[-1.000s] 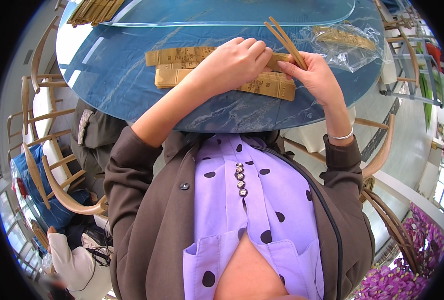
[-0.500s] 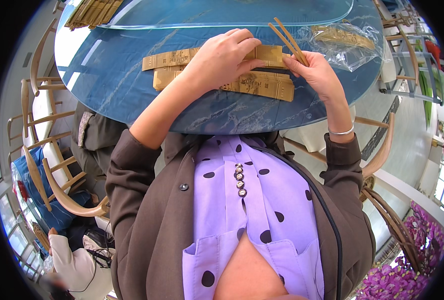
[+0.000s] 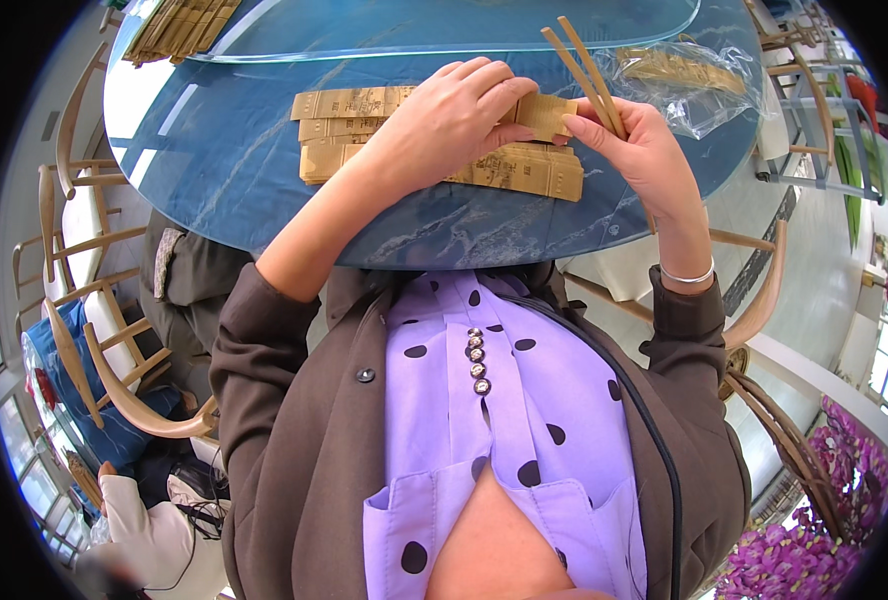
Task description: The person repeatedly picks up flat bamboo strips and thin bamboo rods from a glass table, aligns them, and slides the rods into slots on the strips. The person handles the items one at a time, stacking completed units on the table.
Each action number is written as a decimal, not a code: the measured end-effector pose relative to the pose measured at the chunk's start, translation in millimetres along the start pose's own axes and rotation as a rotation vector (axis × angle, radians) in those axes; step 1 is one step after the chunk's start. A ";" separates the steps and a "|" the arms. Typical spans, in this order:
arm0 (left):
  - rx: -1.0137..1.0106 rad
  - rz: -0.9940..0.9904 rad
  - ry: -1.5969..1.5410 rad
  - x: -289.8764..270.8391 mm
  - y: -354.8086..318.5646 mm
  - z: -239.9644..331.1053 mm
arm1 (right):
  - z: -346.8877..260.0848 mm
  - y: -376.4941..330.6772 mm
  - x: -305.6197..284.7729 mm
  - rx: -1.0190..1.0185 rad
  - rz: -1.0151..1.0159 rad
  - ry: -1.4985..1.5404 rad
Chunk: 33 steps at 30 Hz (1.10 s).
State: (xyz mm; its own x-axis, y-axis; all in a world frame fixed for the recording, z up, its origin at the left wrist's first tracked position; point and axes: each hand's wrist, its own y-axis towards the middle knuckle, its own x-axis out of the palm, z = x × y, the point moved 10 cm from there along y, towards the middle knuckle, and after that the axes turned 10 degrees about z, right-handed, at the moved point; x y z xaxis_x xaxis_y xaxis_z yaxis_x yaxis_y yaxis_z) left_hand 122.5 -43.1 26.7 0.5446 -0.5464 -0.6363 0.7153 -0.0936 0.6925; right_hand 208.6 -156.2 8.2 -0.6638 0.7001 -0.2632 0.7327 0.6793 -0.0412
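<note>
The person wears a dark brown jacket (image 3: 294,450), open down the front, with one round dark button (image 3: 365,375) on the left panel. Its sleeves are pushed up from the wrists, ending well back from each grip, so both forearms are bare. Under it is a lilac blouse (image 3: 494,420) with scattered dark polka dots, a short row of small pearly buttons (image 3: 476,352) down the middle and an open collar. A thin silver bangle (image 3: 686,275) circles the right wrist, just behind that grip. A thin black cable (image 3: 654,440) runs down the right side of the blouse.
</note>
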 end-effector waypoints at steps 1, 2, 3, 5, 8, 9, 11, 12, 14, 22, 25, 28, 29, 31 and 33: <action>0.002 -0.012 -0.020 1.1 -0.8 2.8 | 0.4 1.1 3.0 0.045 -0.047 -0.014; 0.004 -0.024 -0.041 2.6 -1.3 4.8 | 1.3 1.3 5.1 0.089 -0.089 -0.004; 0.001 -0.023 -0.041 3.7 -1.6 5.4 | 2.3 0.7 7.0 0.134 -0.129 0.004; -0.005 -0.024 -0.041 5.2 -1.8 6.3 | 5.3 -2.0 7.5 0.222 -0.200 0.071; 0.002 -0.037 -0.033 3.8 -0.1 9.5 | 8.1 -3.1 6.4 0.260 -0.278 0.122; -0.001 -0.039 -0.034 3.4 -0.2 9.8 | 5.9 -1.8 6.8 0.220 -0.264 0.113; -0.007 -0.044 -0.040 4.1 -0.6 10.3 | 3.5 -0.6 8.4 0.143 -0.233 0.094; 0.004 -0.040 -0.033 4.8 -0.4 11.0 | 4.8 -1.2 8.4 0.160 -0.244 0.106; 0.022 -0.032 -0.014 5.0 -1.0 11.9 | 5.9 -1.5 9.0 0.191 -0.272 0.130; -0.147 -0.054 -0.210 3.2 0.5 1.0 | 4.4 -0.9 13.3 0.214 -0.240 0.130; -0.164 -0.060 -0.235 4.6 -0.8 -1.2 | 2.9 -2.1 17.1 0.200 -0.232 0.120; -0.127 -0.038 -0.246 5.3 -2.7 -2.8 | 1.3 -0.9 21.2 0.163 -0.232 0.091; -0.110 -0.026 -0.251 4.6 -3.0 -2.2 | 1.1 -0.4 22.4 0.147 -0.236 0.079; -0.145 -0.046 -0.264 4.8 -1.8 -2.0 | 7.9 0.8 19.2 0.141 -0.228 0.023; -0.159 -0.038 -0.266 2.7 -1.2 -0.3 | 10.5 2.3 19.2 0.131 -0.232 -0.001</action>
State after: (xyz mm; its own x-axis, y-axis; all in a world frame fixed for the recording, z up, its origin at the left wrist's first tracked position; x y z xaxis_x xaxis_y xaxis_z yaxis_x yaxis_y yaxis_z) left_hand 123.2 -44.3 24.0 0.3976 -0.7457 -0.5346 0.8036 0.0018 0.5952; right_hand 199.1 -143.5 -7.1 -0.8159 0.5292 -0.2329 0.5745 0.7871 -0.2244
